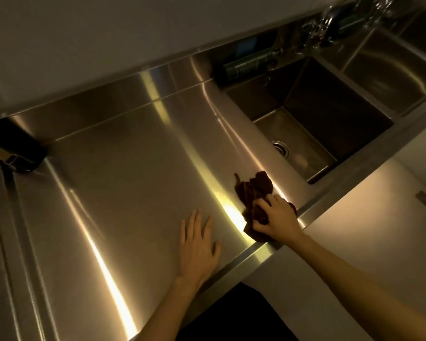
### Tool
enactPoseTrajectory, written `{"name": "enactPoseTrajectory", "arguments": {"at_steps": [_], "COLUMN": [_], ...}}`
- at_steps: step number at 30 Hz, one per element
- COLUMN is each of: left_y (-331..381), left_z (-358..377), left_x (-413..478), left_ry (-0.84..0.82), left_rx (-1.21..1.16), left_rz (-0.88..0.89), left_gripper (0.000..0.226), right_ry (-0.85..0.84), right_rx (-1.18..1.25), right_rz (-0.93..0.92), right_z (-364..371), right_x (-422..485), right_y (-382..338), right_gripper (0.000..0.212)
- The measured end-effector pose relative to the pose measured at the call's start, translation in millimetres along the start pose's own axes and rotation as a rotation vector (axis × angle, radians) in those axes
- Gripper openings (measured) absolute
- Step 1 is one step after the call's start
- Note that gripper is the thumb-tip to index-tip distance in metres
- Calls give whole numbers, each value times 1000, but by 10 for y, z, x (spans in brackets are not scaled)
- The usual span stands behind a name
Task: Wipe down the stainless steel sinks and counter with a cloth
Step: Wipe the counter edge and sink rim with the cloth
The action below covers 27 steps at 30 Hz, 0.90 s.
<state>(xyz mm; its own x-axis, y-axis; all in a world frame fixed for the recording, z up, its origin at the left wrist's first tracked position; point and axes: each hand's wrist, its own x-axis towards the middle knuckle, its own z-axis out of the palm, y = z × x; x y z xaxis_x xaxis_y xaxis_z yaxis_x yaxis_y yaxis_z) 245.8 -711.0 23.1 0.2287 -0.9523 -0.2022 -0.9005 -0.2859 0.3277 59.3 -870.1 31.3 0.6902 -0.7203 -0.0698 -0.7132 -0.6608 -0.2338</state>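
Observation:
A wide stainless steel counter [123, 168] fills the middle of the view. A crumpled dark red-brown cloth [252, 193] lies on it near the front edge, just left of the near sink [312, 124]. My right hand [277, 217] presses down on the cloth's near part, fingers curled into it. Flat on the counter to the cloth's left rests my left hand [198, 244], fingers spread, holding nothing. A second sink basin [391, 70] lies further right.
A dark bottle [246, 65] lies on the ledge behind the near sink. Chrome taps [330, 23] stand at the back right. A black object [15, 148] sits at the counter's far left. The raised front rim [244, 262] borders the counter.

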Motion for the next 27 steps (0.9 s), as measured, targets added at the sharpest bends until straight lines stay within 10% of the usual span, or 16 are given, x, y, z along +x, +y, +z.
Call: {"name": "enactPoseTrajectory", "arguments": {"at_steps": [9, 27], "left_y": [707, 1390], "left_z": [97, 514], "left_x": [50, 390], "left_ry": [18, 29], "left_rx": [-31, 139], "left_rz": [282, 376], "left_gripper": [69, 79], "right_ry": [223, 184], "right_rx": [111, -41], "right_rz": [688, 469], "right_z": [-228, -236], "right_x": [-512, -284], "right_y": [551, 1203], "right_gripper": [58, 43]}}
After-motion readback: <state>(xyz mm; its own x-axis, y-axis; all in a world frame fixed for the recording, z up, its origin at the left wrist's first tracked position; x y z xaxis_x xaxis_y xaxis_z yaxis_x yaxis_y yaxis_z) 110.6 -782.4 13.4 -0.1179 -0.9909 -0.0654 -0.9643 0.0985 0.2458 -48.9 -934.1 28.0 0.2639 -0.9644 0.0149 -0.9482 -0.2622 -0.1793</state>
